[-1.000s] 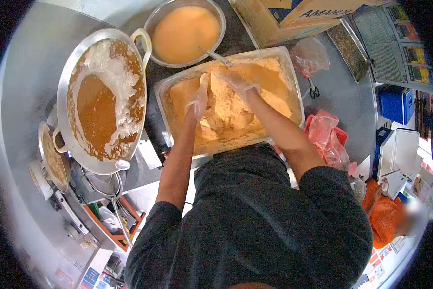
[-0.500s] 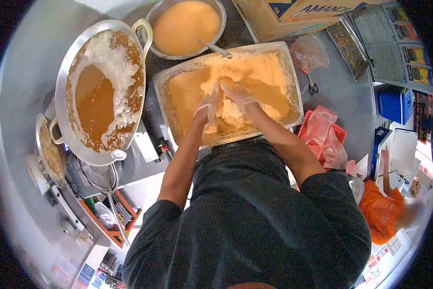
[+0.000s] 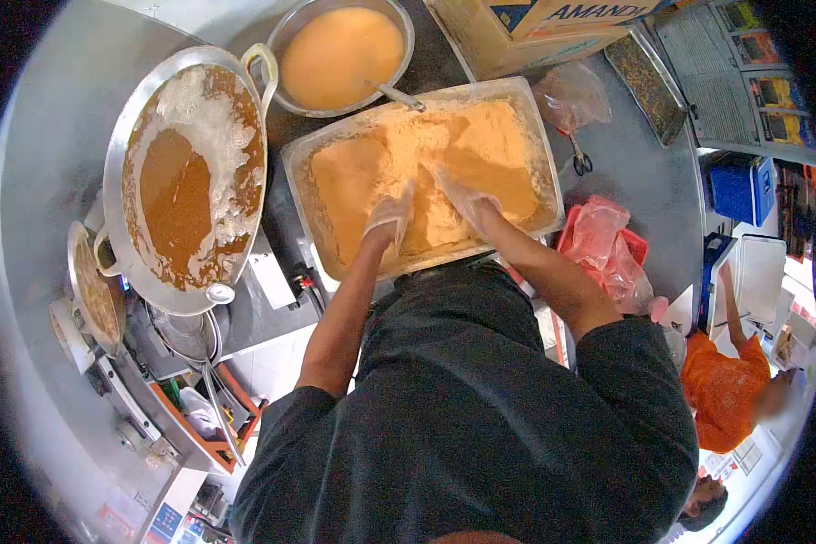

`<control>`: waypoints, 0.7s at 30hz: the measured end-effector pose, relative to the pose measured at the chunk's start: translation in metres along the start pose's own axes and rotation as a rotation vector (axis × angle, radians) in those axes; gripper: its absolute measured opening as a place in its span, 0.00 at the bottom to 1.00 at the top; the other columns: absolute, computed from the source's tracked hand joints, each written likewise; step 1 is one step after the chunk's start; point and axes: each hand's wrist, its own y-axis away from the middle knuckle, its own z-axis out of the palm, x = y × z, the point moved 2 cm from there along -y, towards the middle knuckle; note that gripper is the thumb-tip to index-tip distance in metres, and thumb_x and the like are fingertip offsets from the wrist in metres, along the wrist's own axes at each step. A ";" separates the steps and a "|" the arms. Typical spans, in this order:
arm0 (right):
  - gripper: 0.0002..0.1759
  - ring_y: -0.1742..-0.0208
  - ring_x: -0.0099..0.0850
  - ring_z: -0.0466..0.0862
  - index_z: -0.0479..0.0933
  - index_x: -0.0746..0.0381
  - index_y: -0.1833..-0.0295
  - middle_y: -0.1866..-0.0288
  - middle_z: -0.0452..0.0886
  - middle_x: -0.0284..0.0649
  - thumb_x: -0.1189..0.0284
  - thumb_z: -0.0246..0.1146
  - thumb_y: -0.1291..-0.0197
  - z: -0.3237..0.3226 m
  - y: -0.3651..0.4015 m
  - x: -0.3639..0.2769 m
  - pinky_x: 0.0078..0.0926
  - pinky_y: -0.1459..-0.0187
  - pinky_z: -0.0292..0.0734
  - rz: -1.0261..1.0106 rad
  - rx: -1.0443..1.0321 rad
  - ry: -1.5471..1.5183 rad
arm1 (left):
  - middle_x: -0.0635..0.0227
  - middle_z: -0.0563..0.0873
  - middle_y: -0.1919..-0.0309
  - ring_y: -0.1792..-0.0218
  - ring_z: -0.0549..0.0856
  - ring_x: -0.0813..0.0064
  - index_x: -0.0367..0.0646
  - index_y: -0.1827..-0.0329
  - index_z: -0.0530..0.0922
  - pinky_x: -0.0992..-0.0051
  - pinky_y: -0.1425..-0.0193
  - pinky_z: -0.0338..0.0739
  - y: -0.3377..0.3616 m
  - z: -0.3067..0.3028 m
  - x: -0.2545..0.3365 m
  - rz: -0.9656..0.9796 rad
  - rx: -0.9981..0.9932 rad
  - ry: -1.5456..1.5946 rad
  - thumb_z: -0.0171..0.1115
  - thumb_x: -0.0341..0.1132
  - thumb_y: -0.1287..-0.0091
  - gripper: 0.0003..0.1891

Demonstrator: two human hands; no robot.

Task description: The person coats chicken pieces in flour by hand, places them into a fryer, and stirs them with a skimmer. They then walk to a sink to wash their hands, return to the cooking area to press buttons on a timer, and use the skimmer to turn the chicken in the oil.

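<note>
A pale rectangular tub [image 3: 544, 150] holding orange-tinted flour [image 3: 498, 136] stands on the counter right in front of me. Inside it, near the front side, my left hand [image 3: 391, 216] wears a clear plastic glove, its fingers stretched forward along the flour. My right hand [image 3: 467, 198], gloved the same way, lies a little to the right with its fingers extended. Between the two hands is a heap of lighter, lumpy flour. Behind the tub sits a metal bowl [image 3: 410, 41] of orange liquid [image 3: 342, 56], a utensil handle [image 3: 399, 96] leaning out toward the tub's rim.
A large two-handled pan [image 3: 117, 227] of foamy brown oil [image 3: 176, 195] stands left. Rightward are a plastic bag [image 3: 573, 98], scissors [image 3: 582, 163], a red tray [image 3: 639, 247] with bags and a metal tray [image 3: 648, 86]. A cardboard box [image 3: 517, 56] stands behind; a person in orange [image 3: 721, 390] works far right.
Both hands have drawn back toward me and moved slightly apart. The flour behind them now shows more openly. The whole view has shifted slightly.
</note>
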 end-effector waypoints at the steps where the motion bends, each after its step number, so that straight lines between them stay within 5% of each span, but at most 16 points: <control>1: 0.36 0.24 0.33 0.67 0.62 0.62 0.20 0.23 0.69 0.43 0.48 0.50 0.22 0.008 0.020 -0.031 0.32 0.23 0.56 0.066 0.047 -0.115 | 0.39 0.80 0.38 0.34 0.78 0.48 0.44 0.21 0.64 0.56 0.31 0.73 -0.006 -0.004 0.005 -0.029 0.044 0.036 0.36 0.68 0.24 0.42; 4: 0.38 0.24 0.33 0.68 0.63 0.62 0.21 0.23 0.69 0.43 0.46 0.51 0.23 0.016 0.053 -0.072 0.32 0.24 0.58 0.067 0.095 -0.378 | 0.49 0.78 0.33 0.32 0.77 0.56 0.42 0.23 0.68 0.62 0.29 0.71 -0.004 -0.049 0.021 -0.456 0.041 0.659 0.37 0.67 0.23 0.40; 6: 0.38 0.24 0.33 0.67 0.64 0.63 0.21 0.22 0.68 0.43 0.46 0.51 0.23 0.003 0.051 -0.058 0.32 0.24 0.59 -0.188 0.020 -0.453 | 0.53 0.79 0.33 0.34 0.78 0.58 0.39 0.25 0.70 0.63 0.30 0.70 0.011 -0.075 0.027 -0.689 0.006 0.976 0.37 0.68 0.24 0.42; 10: 0.37 0.26 0.31 0.69 0.66 0.63 0.23 0.25 0.70 0.39 0.47 0.54 0.24 -0.033 0.030 -0.022 0.32 0.25 0.60 -0.257 0.057 -0.300 | 0.49 0.84 0.42 0.42 0.80 0.54 0.36 0.33 0.77 0.57 0.35 0.72 0.041 -0.083 -0.008 -0.869 -0.048 0.880 0.36 0.73 0.27 0.47; 13: 0.34 0.33 0.29 0.74 0.71 0.63 0.27 0.33 0.76 0.36 0.49 0.56 0.25 -0.032 0.003 0.012 0.33 0.29 0.65 -0.121 0.079 0.280 | 0.45 0.83 0.43 0.45 0.80 0.53 0.35 0.35 0.79 0.57 0.37 0.73 0.032 -0.071 0.025 -0.841 0.083 0.855 0.37 0.73 0.27 0.46; 14: 0.33 0.31 0.30 0.73 0.69 0.63 0.26 0.31 0.75 0.37 0.50 0.55 0.24 -0.019 0.017 -0.006 0.33 0.28 0.64 -0.133 0.017 0.022 | 0.43 0.82 0.42 0.46 0.80 0.52 0.35 0.34 0.78 0.57 0.37 0.73 0.026 -0.067 0.039 -0.794 0.152 0.878 0.38 0.72 0.27 0.46; 16: 0.32 0.26 0.31 0.71 0.67 0.61 0.23 0.26 0.73 0.39 0.52 0.52 0.22 0.019 0.047 -0.043 0.33 0.26 0.63 -0.149 -0.108 -0.491 | 0.42 0.78 0.37 0.41 0.79 0.52 0.38 0.27 0.71 0.58 0.35 0.73 -0.005 -0.037 0.013 -0.711 -0.101 0.758 0.39 0.72 0.26 0.45; 19: 0.32 0.27 0.31 0.72 0.68 0.61 0.24 0.25 0.73 0.40 0.52 0.53 0.23 0.023 0.045 -0.075 0.36 0.29 0.67 -0.106 -0.047 -0.214 | 0.40 0.71 0.29 0.33 0.76 0.49 0.41 0.18 0.57 0.58 0.32 0.73 0.004 -0.022 -0.015 -0.258 -0.099 0.471 0.43 0.66 0.24 0.42; 21: 0.32 0.33 0.30 0.75 0.71 0.60 0.26 0.29 0.76 0.39 0.49 0.55 0.25 0.005 0.005 -0.035 0.36 0.35 0.70 -0.373 -0.082 -0.261 | 0.40 0.72 0.30 0.33 0.76 0.47 0.41 0.18 0.57 0.58 0.31 0.73 0.016 -0.056 0.001 -0.556 -0.062 0.804 0.45 0.57 0.22 0.37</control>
